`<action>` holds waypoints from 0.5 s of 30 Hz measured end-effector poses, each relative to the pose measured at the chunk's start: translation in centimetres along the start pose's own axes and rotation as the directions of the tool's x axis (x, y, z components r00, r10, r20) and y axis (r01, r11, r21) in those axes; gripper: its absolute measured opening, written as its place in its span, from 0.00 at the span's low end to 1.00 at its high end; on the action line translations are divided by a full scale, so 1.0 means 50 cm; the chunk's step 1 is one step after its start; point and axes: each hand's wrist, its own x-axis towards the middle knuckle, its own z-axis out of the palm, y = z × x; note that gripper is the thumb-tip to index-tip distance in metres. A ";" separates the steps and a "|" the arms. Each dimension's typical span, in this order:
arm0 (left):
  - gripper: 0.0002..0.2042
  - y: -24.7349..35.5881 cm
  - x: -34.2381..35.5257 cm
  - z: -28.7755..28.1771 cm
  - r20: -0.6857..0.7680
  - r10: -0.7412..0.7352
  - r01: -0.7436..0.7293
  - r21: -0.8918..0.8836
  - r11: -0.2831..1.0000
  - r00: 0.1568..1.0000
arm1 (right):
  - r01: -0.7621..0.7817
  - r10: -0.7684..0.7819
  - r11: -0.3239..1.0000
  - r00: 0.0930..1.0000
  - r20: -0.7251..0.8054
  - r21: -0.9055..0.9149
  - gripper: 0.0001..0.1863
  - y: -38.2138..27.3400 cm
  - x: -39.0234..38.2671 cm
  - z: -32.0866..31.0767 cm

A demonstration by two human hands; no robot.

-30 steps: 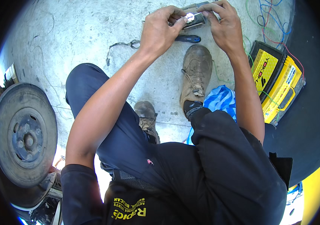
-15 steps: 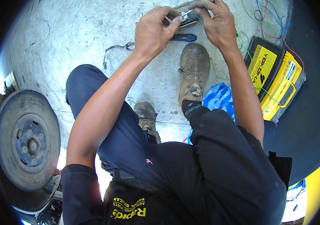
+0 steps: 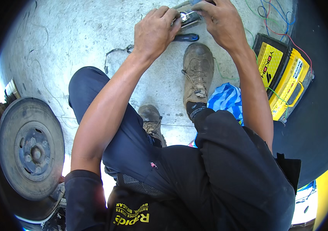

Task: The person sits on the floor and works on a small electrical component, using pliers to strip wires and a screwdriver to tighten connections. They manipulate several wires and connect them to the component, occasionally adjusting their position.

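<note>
Head view: crouching over a pale concrete floor [image 3: 75, 46], stretching both bare arms forward toward the upper edge. Pinching a small shiny piece [image 3: 183, 16] between the thumb and curled fingers of the left hand [image 3: 156, 32], holding it in the gap between the two hands. Grasping a thin white strip [image 3: 191, 13] in the bent fingertips of the right hand [image 3: 222, 25], pointing it at the shiny piece; not being able to tell whether strip and piece are joined. Working above a dark framed object [image 3: 191, 24] on the floor. Planting the right boot [image 3: 198, 63] just behind a dark tool handle [image 3: 187, 37], and the left boot [image 3: 150, 115] farther back. Seeing a loose strap [image 3: 116, 51] past the left forearm, a blue-and-white bag [image 3: 225, 100] beside the right leg, a yellow-and-black battery [image 3: 270, 63] to the right of the right forearm, and a dusty wheel [image 3: 33, 148] at far left.
</note>
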 end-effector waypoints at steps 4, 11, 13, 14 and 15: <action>0.09 -0.003 0.000 0.005 0.026 0.023 -0.024 0.033 0.999 0.999 | 0.002 -0.003 1.000 1.000 0.023 0.004 0.08 0.004 0.004 -0.001; 0.10 -0.008 -0.001 0.016 0.020 0.044 -0.045 0.047 0.998 0.999 | 0.021 -0.019 0.999 0.997 0.072 -0.034 0.05 -0.002 0.012 -0.011; 0.10 -0.010 -0.001 0.018 0.022 0.042 -0.043 0.054 0.998 0.999 | 0.039 -0.033 0.997 0.995 0.091 -0.063 0.04 -0.006 0.014 -0.013; 0.10 -0.011 -0.001 0.017 0.019 0.043 -0.044 0.053 0.998 0.999 | 0.048 -0.041 0.996 0.994 0.100 -0.076 0.04 -0.008 0.016 -0.014; 0.10 -0.011 -0.001 0.016 0.016 0.043 -0.044 0.051 0.998 0.999 | 0.053 -0.044 0.995 0.994 0.103 -0.083 0.03 -0.010 0.018 -0.014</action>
